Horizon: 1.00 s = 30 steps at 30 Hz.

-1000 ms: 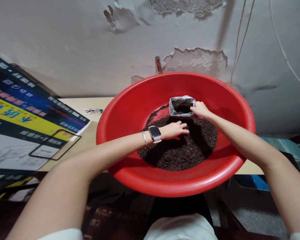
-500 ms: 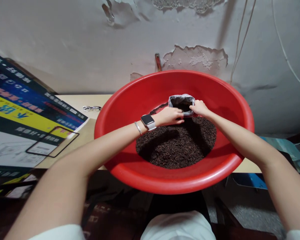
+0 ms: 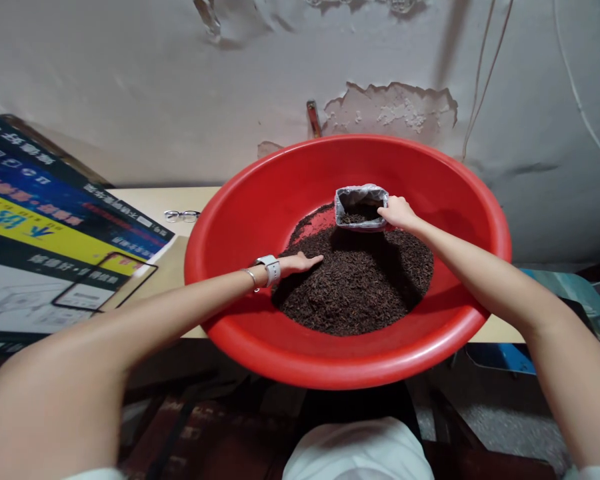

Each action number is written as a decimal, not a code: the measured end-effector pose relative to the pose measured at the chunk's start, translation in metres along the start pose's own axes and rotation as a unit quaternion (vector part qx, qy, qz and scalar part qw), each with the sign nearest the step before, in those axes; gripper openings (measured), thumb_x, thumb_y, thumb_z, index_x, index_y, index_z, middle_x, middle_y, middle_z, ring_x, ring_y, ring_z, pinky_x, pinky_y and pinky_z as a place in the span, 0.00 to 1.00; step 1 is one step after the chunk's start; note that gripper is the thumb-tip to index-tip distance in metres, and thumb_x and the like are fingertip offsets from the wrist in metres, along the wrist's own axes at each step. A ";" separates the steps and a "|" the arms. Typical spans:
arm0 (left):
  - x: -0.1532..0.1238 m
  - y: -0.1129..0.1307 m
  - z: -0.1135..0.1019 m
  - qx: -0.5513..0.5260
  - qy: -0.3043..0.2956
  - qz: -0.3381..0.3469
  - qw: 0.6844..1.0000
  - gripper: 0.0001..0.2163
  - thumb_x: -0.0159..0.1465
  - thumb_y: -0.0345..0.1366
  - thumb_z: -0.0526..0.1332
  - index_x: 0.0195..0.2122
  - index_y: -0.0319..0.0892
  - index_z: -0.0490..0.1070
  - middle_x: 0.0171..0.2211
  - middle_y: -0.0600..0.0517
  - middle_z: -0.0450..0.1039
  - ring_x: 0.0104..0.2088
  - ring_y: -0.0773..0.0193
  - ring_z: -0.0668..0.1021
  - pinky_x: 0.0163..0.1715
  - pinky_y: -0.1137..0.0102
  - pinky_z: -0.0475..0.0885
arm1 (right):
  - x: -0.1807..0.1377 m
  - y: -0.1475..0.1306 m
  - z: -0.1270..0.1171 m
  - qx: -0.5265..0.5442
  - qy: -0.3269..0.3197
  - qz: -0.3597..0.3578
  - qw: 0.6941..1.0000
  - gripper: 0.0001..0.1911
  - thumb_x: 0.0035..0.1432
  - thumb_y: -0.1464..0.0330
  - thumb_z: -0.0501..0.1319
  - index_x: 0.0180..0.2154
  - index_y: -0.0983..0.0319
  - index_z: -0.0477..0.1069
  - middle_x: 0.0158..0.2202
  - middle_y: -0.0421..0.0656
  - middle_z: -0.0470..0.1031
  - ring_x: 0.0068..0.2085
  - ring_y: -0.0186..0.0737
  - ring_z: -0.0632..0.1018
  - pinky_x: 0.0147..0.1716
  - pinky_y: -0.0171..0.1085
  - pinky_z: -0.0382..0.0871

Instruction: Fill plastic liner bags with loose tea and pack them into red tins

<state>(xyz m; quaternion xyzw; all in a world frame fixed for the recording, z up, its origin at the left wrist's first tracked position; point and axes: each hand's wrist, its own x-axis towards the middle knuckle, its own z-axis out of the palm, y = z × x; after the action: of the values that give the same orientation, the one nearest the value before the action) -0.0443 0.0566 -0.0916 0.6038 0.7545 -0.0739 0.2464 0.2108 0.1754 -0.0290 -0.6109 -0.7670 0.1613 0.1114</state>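
Observation:
A large red basin [image 3: 350,363] holds a heap of dark brown, loose-leaf-like granules [image 3: 360,300]. My right hand [image 3: 399,212] grips the right edge of a small plastic bag [image 3: 363,227], its mouth open toward me and some of the dark granules inside. The bag hangs over the far part of the heap. My left hand [image 3: 303,262] lies palm up at the heap's left side, fingers stretched out and touching the granules. Its wrist carries a watch with a pale strap [image 3: 269,269] and a thin bracelet.
The basin stands on a pale table [image 3: 175,197] against a peeling wall [image 3: 390,113]. Eyeglasses [image 3: 181,216] lie left of it, beside a printed box [image 3: 55,227] and a thin black frame [image 3: 105,283]. A red-handled object [image 3: 313,119] leans at the wall.
My left hand has moved away from the bag, left and down onto the heap, and turned palm up. My right hand still holds the bag in nearly the same place.

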 end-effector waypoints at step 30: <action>-0.026 0.102 -0.031 0.160 0.101 0.401 0.896 0.24 0.64 0.48 0.63 0.58 0.43 0.69 0.59 0.40 0.68 0.57 0.48 0.70 0.54 0.57 0.67 | -0.005 -0.002 -0.001 0.014 0.000 -0.003 1.000 0.15 0.62 0.71 0.56 0.46 0.69 0.76 0.43 0.56 0.79 0.47 0.49 0.80 0.48 0.38 0.72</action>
<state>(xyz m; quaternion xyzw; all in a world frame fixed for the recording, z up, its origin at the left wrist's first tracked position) 0.0474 0.0729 -0.0332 0.8907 0.4471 -0.0275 0.0776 0.2107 0.1702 -0.0270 -0.6071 -0.7663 0.1718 0.1211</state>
